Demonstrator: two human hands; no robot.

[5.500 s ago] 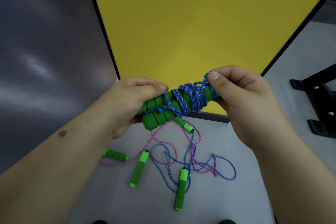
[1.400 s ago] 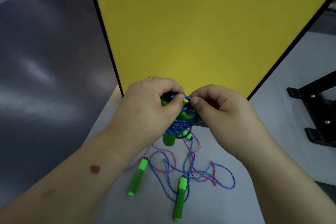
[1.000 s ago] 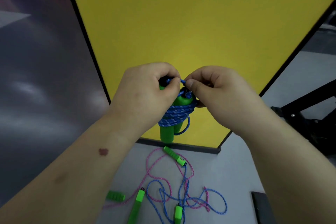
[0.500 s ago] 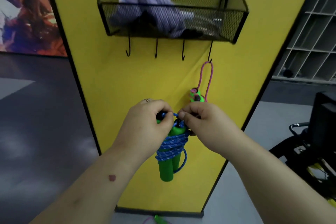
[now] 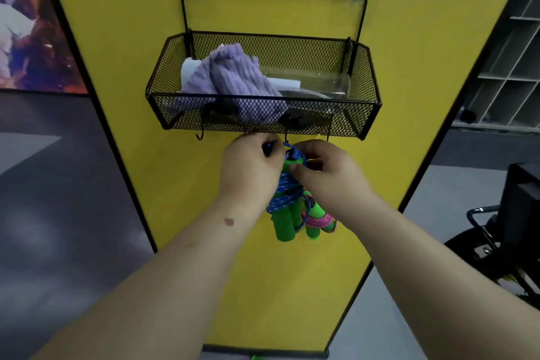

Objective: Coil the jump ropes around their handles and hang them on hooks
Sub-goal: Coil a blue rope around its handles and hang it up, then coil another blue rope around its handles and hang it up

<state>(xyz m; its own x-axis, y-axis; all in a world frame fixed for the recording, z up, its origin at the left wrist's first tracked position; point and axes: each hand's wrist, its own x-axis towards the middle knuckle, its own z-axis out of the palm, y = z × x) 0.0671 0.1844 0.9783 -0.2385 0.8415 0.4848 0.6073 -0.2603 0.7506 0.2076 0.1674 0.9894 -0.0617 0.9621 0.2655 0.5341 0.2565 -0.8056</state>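
Note:
A blue jump rope (image 5: 285,207), coiled around its two green foam handles, hangs upright between my hands just below a black mesh basket (image 5: 365,90). My left hand (image 5: 248,166) pinches the rope's top loop. On the other side, my right hand (image 5: 324,172) grips the upper end of the handles. The loop sits right under a small black hook (image 5: 286,137) on the basket's underside. A pink rope bundle (image 5: 318,221) with green handles hangs behind my right wrist. Another hook (image 5: 200,136) at the left end is bare.
The basket is fixed to a yellow panel (image 5: 409,67) and holds a purple towel (image 5: 233,79) and a clear bottle (image 5: 315,83). Grey cubby shelves (image 5: 514,73) stand at the right. A black chair frame (image 5: 491,228) is at lower right. A green handle tip (image 5: 257,357) shows on the floor.
My view rose from the floor to the basket. Both hands lifted the coiled blue rope up to the hooks. The ropes on the floor dropped out of sight.

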